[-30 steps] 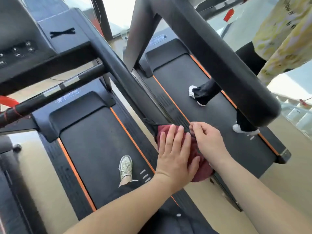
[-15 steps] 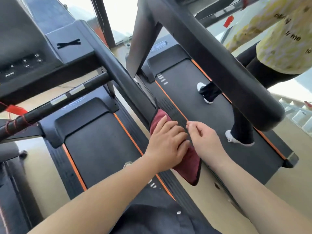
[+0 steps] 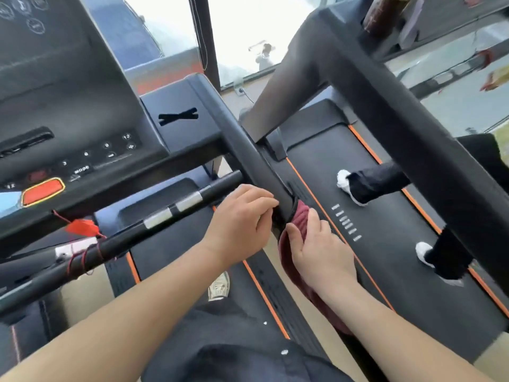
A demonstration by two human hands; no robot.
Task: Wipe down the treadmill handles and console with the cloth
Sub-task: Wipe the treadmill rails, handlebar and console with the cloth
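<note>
Maroon cloth (image 3: 300, 214) draped over the lower end of the side handrail (image 3: 256, 161), clasped there by the grip of the right hand (image 3: 322, 252). Grip of the left hand (image 3: 242, 216) curled against the same handrail, hold unclear. Risk of cloth slipping off that end, being held one-sided with tail hanging.

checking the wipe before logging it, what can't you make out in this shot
Head view: cloth partly under the right hand and forearm.
Head view: curled fingers of the left hand hide whether it grips handle or cloth.
Head view: console screen cut off by top and left edges; some button labels blurred.
</note>
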